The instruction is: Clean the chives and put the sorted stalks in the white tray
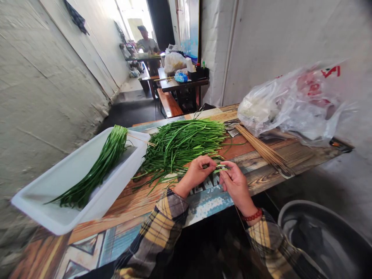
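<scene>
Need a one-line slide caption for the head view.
Left hand and right hand pinch thin green stalks over a table, near a pile of greens, a white tray and thin sticks.

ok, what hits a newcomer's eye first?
Likely the loose heap of long, thin green stalks at centre. At its near side, the left hand and right hand pinch thin green stems. Next, the white plastic tub at left, holding a green bundle, and the clear, red-printed plastic bag at right.

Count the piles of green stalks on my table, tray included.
2: one bunch in the white tray, one loose heap on the table beside it. The few stalks between left hand and right hand aren't counted; neither pile seems hidden.
</scene>
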### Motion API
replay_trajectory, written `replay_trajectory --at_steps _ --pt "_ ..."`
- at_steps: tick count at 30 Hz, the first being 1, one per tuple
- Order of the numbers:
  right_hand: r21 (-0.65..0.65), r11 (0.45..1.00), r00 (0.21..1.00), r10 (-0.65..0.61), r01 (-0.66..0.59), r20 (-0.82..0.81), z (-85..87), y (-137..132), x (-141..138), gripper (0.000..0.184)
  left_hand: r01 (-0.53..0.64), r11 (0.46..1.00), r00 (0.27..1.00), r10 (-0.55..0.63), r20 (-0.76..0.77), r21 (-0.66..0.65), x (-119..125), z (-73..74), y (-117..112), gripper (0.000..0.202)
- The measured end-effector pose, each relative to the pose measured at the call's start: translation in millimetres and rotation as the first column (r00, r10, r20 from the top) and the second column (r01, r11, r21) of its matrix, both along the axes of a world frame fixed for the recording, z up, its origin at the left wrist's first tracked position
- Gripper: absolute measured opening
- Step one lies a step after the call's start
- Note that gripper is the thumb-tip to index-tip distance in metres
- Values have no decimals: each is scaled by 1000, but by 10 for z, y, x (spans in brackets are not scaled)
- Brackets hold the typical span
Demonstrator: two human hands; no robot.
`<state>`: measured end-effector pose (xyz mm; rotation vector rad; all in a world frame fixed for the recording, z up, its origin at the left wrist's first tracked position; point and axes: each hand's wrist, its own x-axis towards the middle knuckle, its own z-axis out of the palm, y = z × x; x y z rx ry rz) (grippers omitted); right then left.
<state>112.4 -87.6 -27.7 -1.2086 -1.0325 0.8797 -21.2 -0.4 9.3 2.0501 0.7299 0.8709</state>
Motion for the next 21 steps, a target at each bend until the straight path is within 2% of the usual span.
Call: replay_trajectory --at_steps 9,12,14,16,19,21 --pt "-35 999 998 -19 17 -54 -4 3 1 24 101 994 994 -99 -50 48 20 59 -36 11" --pt "-31 999 998 -17 15 -66 11 -4 -1 26 88 995 994 -84 -75 52 10 95 -48 13" --pt "-23 1000 997 -21 20 -70 27 -16 -3 28 32 999 997 -29 -75 41 -5 102 -34 17" --pt "-22 999 997 -37 36 -72 40 -30 -6 31 -79 997 996 80 -50 25 -27 88 4 19" --pt "-40 998 996 -59 57 -61 39 -38 -5 35 -254 967 967 254 -3 32 -71 41 89 18" --pt "-59 996 998 -62 60 -23 29 -36 -2 34 -307 948 951 309 -6 86 -100 11 137 17"
